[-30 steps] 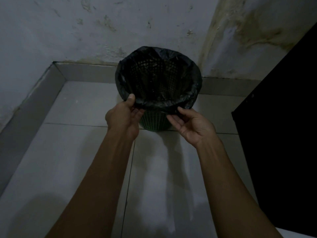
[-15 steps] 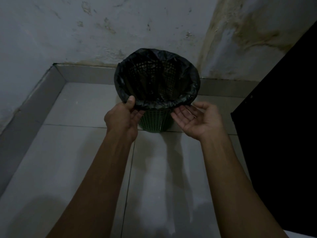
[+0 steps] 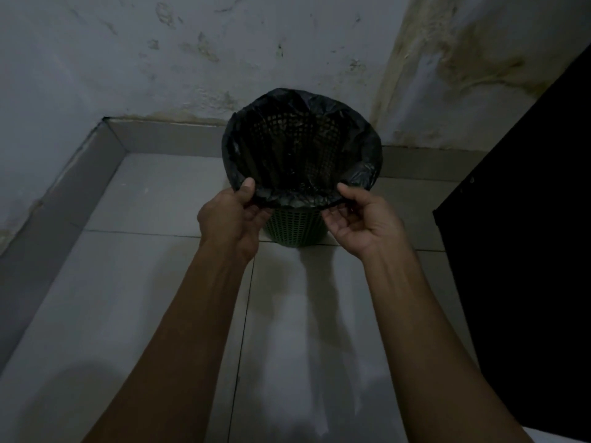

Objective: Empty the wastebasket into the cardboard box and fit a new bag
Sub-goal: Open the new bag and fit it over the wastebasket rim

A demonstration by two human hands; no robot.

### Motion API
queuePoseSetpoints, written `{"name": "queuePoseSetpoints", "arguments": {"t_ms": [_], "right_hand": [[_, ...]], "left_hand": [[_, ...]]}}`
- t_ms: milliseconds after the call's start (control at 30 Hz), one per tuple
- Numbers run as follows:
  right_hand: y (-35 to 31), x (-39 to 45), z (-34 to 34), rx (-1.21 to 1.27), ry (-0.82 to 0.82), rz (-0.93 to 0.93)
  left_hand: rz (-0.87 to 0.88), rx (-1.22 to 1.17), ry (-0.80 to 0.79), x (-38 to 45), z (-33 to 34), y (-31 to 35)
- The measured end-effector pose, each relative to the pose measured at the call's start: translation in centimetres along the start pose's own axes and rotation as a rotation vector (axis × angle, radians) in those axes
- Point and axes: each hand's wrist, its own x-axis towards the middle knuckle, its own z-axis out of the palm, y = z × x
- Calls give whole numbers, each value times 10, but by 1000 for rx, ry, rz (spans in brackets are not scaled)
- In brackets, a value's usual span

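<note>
A green lattice wastebasket (image 3: 294, 227) stands on the tiled floor in the corner of the room. A black plastic bag (image 3: 361, 174) lines it, and its edge is folded over the rim all round. My left hand (image 3: 233, 215) pinches the bag's edge at the near left of the rim, thumb on top. At the near right, my right hand (image 3: 361, 215) pinches the same edge, thumb above and curled fingers below. The basket's inside looks dark, and no contents can be made out. The cardboard box is out of view.
Stained white walls (image 3: 160, 59) meet behind the basket, with a grey skirting (image 3: 57, 199) along the floor. A tall black panel (image 3: 527, 219) stands close on the right. Pale floor tiles (image 3: 144, 314) lie between me and the basket.
My right hand, which was open palm up beside the rim, has closed its thumb and fingers on the bag's edge. My left hand has kept its hold.
</note>
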Motion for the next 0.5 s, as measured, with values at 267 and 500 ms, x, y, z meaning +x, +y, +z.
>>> {"name": "queuePoseSetpoints", "arguments": {"t_ms": [267, 500], "right_hand": [[8, -6, 8, 94, -49, 51], [19, -7, 9, 125, -50, 41]], "left_hand": [[-72, -252, -44, 2, -1, 6], [-41, -101, 56, 2, -5, 6]]}}
